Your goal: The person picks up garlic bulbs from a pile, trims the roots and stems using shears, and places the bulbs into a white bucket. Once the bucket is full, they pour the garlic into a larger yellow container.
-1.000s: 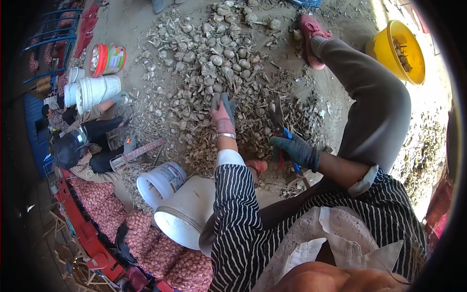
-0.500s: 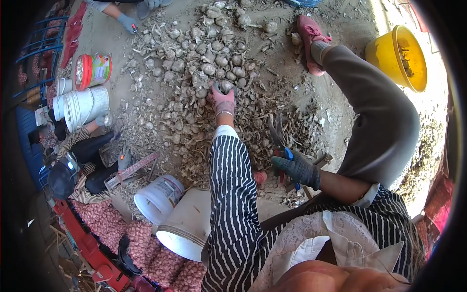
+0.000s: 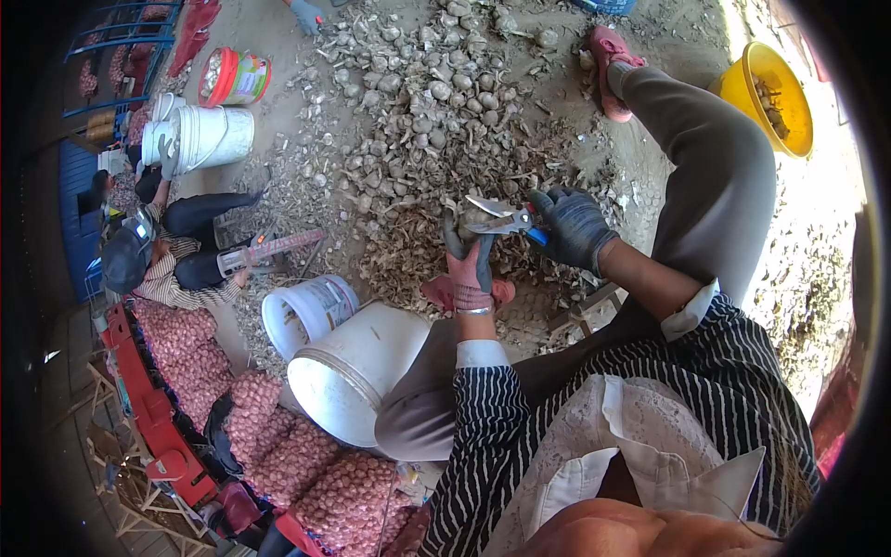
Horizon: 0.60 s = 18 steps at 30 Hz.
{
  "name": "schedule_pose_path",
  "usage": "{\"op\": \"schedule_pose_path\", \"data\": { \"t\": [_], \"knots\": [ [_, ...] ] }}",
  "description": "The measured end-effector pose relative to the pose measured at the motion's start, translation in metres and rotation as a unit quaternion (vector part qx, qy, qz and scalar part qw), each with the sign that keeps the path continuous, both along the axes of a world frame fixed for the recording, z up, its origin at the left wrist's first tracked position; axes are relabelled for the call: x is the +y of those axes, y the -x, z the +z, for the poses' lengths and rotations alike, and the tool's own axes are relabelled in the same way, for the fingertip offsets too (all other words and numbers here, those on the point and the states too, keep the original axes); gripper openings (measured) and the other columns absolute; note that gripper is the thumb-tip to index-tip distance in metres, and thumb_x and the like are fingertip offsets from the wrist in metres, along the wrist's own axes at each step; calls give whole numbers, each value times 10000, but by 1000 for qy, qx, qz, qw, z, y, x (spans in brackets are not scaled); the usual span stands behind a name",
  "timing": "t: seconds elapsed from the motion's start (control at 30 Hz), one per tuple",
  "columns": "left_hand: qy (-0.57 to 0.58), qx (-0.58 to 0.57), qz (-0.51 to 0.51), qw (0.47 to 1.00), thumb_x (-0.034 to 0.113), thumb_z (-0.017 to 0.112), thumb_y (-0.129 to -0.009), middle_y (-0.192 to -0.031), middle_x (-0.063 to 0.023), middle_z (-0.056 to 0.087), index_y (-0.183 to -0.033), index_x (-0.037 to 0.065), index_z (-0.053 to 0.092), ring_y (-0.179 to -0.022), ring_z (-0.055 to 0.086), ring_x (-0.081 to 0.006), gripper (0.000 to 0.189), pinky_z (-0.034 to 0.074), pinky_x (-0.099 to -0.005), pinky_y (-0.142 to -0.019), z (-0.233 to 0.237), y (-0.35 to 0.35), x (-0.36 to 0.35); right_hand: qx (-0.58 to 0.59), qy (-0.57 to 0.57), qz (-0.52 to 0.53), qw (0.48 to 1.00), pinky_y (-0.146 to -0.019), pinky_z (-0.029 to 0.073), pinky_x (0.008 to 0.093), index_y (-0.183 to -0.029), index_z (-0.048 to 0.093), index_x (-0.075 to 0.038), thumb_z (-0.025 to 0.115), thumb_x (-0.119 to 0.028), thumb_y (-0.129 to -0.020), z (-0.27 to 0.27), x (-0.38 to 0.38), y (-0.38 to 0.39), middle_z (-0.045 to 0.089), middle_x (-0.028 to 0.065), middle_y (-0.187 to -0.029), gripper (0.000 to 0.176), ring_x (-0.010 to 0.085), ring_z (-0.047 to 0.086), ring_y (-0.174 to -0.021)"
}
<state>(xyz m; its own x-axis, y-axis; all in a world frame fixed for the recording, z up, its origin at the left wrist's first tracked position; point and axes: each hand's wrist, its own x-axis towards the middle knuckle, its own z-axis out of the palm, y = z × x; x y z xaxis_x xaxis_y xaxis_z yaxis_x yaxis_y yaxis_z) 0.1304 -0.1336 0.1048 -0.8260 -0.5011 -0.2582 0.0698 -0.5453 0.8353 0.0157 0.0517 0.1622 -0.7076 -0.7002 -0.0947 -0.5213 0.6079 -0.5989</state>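
Note:
My left hand (image 3: pixel 470 269), in a pink and grey glove, is closed around a garlic bulb (image 3: pixel 471 219) in front of my knees. Fingers and blades partly cover the bulb. In a dark grey glove, my right hand (image 3: pixel 577 230) grips pruning shears (image 3: pixel 509 221) with red and blue handles. Their blades are spread and reach over the left hand's fingertips at the bulb. Beyond both hands lies a heap of dusty garlic bulbs (image 3: pixel 441 102) with dry stems and leaves.
White buckets (image 3: pixel 357 357) stand at my left, near net sacks of garlic (image 3: pixel 264 422). A co-worker (image 3: pixel 139 260) sits at the left by more buckets (image 3: pixel 213 137). A yellow tub (image 3: pixel 756 97) stands at the right, past my pink shoe (image 3: pixel 613 79). Another person's gloved hand (image 3: pixel 304 14) shows at the top.
My left hand has drawn back from the heap towards me with a garlic bulb. My right hand has raised the shears to it. The co-worker's hand has moved onto a white bucket.

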Motion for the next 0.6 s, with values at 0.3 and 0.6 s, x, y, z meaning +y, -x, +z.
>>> {"op": "schedule_pose_path", "data": {
  "t": [0.3,0.6],
  "knots": [
    [-307,159,83,935,264,556,-935,-1075,-81,668,-1103,83,628,-1020,618,-269,257,507,-390,-875,17,-33,19,-222,46,-23,974,-757,485,454,-1059,550,-24,666,-399,-770,8,20,-37,642,221,-882,488,380,631,-852],
    [-247,14,7,969,322,562,-930,-1113,-83,641,-1157,98,593,-971,617,-260,320,492,-411,-843,35,-59,31,-205,-33,73,976,-727,494,455,-1001,581,-31,671,-406,-774,19,20,-40,647,216,-842,447,384,637,-833]
  ]
}}
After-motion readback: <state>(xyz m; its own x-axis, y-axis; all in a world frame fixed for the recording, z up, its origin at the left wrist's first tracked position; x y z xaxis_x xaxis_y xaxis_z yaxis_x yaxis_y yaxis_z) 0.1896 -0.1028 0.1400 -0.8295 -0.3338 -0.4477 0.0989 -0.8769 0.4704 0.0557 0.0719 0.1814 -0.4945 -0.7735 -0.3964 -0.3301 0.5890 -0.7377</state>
